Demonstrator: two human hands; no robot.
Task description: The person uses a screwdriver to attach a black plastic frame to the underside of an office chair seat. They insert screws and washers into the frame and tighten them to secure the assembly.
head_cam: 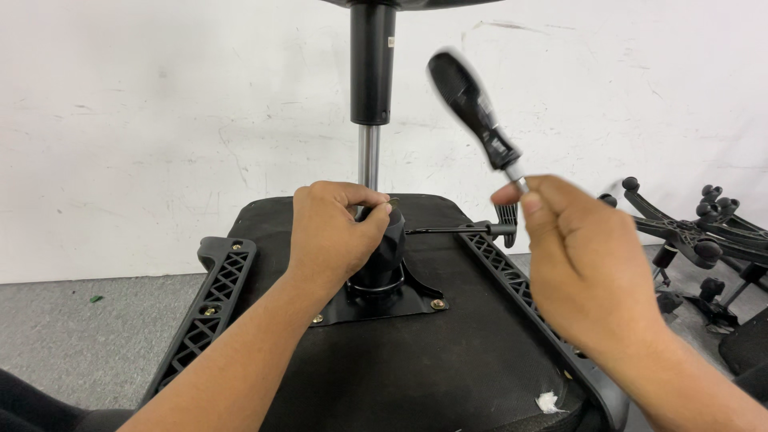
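An upturned black chair seat (416,360) lies before me, its mechanism plate (416,302) bolted in the middle. My left hand (332,232) rests on the black mechanism housing (388,248), fingertips pinching a small part at its top beside the chrome gas-lift column (369,156). My right hand (580,256) is raised to the right and grips a screwdriver by its metal shank, the black handle (472,108) pointing up and left, blurred.
Black lattice armrest brackets sit on the seat's left (212,308) and right (504,268). A thin lever (448,230) sticks out right of the mechanism. Black star bases with casters (696,232) lie at the right. White wall behind, grey floor.
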